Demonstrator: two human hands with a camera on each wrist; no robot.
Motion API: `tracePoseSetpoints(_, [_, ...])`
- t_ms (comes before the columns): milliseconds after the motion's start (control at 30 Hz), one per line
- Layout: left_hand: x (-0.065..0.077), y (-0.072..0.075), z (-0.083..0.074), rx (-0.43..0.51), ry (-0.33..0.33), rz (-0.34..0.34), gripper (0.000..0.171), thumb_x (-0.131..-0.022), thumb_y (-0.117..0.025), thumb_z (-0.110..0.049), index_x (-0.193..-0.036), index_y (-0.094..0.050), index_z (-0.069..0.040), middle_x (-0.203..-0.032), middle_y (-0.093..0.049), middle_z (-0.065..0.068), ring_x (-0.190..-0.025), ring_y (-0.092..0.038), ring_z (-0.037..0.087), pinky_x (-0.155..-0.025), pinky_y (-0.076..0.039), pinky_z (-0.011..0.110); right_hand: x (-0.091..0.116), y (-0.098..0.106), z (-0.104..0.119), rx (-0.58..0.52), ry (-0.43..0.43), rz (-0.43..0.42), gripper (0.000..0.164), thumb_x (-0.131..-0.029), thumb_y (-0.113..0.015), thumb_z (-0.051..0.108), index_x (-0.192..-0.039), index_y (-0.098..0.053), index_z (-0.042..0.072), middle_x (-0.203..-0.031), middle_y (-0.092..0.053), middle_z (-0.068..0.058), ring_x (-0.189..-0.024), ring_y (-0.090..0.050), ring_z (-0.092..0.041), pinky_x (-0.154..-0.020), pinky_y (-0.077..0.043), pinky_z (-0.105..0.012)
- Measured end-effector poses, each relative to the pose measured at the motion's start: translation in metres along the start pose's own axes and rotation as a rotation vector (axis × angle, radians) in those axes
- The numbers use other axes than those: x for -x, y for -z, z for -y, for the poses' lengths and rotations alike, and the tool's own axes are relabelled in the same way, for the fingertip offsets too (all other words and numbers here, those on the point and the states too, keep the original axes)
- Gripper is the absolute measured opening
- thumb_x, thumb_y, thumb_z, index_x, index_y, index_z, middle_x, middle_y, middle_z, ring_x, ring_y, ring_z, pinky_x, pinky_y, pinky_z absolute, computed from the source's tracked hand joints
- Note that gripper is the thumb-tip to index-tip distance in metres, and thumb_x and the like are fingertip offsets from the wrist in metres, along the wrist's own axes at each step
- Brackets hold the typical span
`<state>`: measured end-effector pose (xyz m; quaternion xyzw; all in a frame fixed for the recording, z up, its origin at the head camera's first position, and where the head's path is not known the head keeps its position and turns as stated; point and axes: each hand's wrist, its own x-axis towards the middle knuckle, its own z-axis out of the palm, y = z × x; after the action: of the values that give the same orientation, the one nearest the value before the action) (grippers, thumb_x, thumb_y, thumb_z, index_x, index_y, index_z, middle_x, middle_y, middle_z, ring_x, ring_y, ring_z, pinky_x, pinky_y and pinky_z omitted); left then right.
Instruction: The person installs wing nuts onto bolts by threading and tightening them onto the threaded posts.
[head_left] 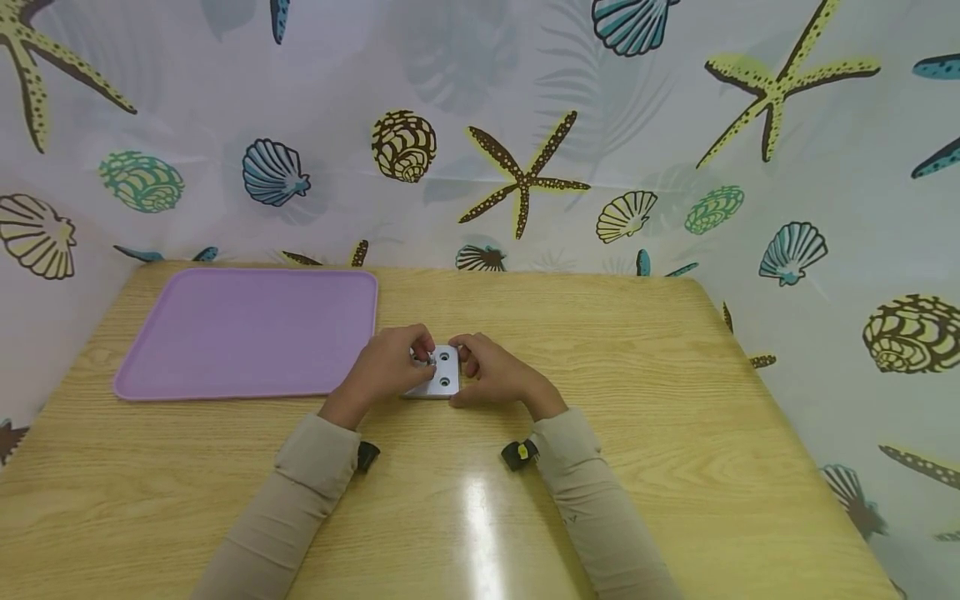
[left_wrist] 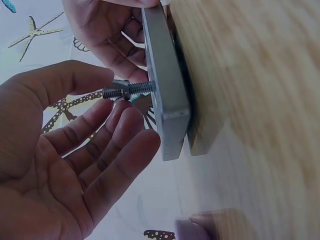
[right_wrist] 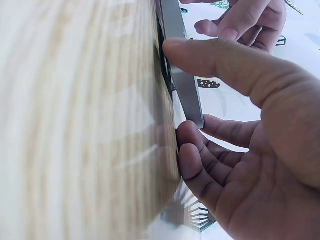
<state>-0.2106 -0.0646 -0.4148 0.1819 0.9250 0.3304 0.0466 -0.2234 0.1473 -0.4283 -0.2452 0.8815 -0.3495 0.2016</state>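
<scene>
A small silver metal plate [head_left: 445, 369] with countersunk holes lies just above the tabletop between both hands. From its face a threaded bolt [left_wrist: 141, 87] sticks out, carrying a nut [left_wrist: 125, 90] partway along. My left hand [head_left: 392, 362] pinches at the nut with thumb and forefinger, its other fingers loosely bent beside the plate. My right hand [head_left: 497, 372] grips the plate's right end, thumb [right_wrist: 192, 54] on the near edge and fingers around the far corner. The left part of the plate is hidden behind my left hand in the head view.
A flat purple tray [head_left: 247, 396] lies on the left of the wooden table [head_left: 600, 358], close to my left hand. Behind and beside the table hangs a curtain [head_left: 450, 67] printed with shells and starfish. Dark wrist straps [head_left: 520, 454] show under the sleeves.
</scene>
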Motion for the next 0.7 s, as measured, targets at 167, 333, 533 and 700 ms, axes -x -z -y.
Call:
tracePoseSetpoints(167, [-0.001, -0.0004, 0.0007, 0.007, 0.011, -0.003, 0.013, -0.083, -0.07, -0.011, -0.096, -0.068, -0.01, -0.091, -0.073, 0.005, -0.082, -0.066, 0.018, -0.073, -0.052, 0.034, -0.0008, -0.0004, -0.0015, 0.008, 0.002, 0.0, 0.083, -0.078, -0.085, 0.019, -0.145, -0.041, 0.003, -0.123, -0.05, -0.012, -0.103, -0.052, -0.021, -0.09, -0.047, -0.031])
tracePoseSetpoints(333, [-0.0014, -0.0008, 0.0009, 0.003, 0.011, -0.017, 0.01, -0.085, -0.068, -0.009, -0.094, -0.068, -0.01, -0.09, -0.073, 0.005, -0.079, -0.065, 0.016, -0.07, -0.05, 0.032, -0.0015, -0.0007, -0.0014, 0.017, -0.009, 0.0, 0.083, -0.078, -0.085, 0.02, -0.146, -0.04, 0.003, -0.123, -0.05, -0.011, -0.102, -0.051, -0.019, -0.088, -0.046, -0.03])
tracePoseSetpoints(533, [0.0001, -0.0012, 0.0002, 0.004, 0.026, -0.042, 0.009, -0.086, -0.067, -0.008, -0.095, -0.068, -0.009, -0.089, -0.073, 0.004, -0.076, -0.063, 0.015, -0.069, -0.049, 0.03, -0.0013, -0.0005, -0.0005, 0.017, -0.011, 0.001, 0.084, -0.078, -0.085, 0.02, -0.147, -0.04, 0.003, -0.123, -0.05, -0.011, -0.102, -0.051, -0.02, -0.088, -0.046, -0.03])
tracePoseSetpoints(700, [0.001, -0.0007, -0.0001, -0.001, 0.055, -0.055, 0.007, -0.087, -0.066, -0.01, -0.094, -0.067, -0.009, -0.087, -0.072, 0.003, -0.074, -0.062, 0.015, -0.067, -0.047, 0.029, -0.0017, -0.0004, -0.0012, 0.022, -0.012, -0.001, 0.084, -0.078, -0.085, 0.02, -0.146, -0.041, 0.003, -0.123, -0.051, -0.012, -0.103, -0.052, -0.02, -0.088, -0.047, -0.03])
